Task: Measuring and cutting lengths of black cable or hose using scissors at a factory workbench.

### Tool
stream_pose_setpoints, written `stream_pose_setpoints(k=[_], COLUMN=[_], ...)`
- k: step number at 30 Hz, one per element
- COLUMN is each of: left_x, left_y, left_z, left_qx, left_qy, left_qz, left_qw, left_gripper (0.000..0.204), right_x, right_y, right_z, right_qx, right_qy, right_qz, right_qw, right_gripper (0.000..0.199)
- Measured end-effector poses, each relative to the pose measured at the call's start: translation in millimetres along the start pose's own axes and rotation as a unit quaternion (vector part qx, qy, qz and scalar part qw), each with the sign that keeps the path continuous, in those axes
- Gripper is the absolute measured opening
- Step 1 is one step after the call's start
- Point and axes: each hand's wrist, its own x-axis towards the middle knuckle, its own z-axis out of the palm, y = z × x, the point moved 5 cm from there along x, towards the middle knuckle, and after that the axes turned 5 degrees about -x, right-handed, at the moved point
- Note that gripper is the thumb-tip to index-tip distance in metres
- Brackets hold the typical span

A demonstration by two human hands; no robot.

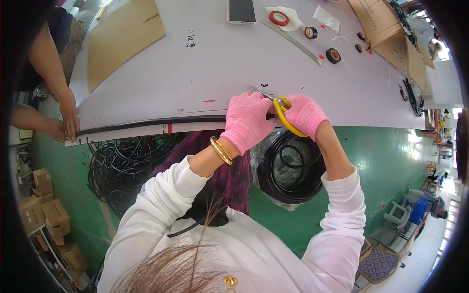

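A long black tube or cable (161, 121) lies along the table's front edge. My left hand (248, 119), in a pink glove, is closed around its right end. In a matching glove, my right hand (304, 115) grips scissors with yellow handles (289, 124). Their metal blades point up and left, just beyond my left fingers; whether they touch the tube is hidden. At the far left, a co-worker's bare hand (69, 115) rests by the tube's other end, with that person's second hand (56, 129) beside it.
The pale table (171, 83) carries a cardboard sheet (124, 44), a phone (241, 10), a steel ruler (293, 43), red tape (279, 18) and black tape rolls (333, 55). An open carton (383, 29) stands at the right. Below are coiled black tubing (266, 171) and a loose black tangle (115, 171).
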Motion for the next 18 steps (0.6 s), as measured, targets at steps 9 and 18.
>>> stream_pose_setpoints(k=[9,18], left_x=[3.5,-5.6], left_y=[-4.5,3.7], left_z=[3.3,-15.2], left_qx=[-0.023,-0.225], left_qy=[-0.023,-0.124], left_qz=[-0.014,-0.003], left_qw=[0.999,0.966], left_gripper=[0.017,0.020], right_x=[-8.9,-81.8], right_y=[13.4,19.8], right_z=[13.6,8.9], right_qx=[0.139,0.396], right_qy=[0.089,0.394], right_qz=[-0.047,-0.053], right_qw=[0.985,0.828], right_gripper=[0.037,0.017])
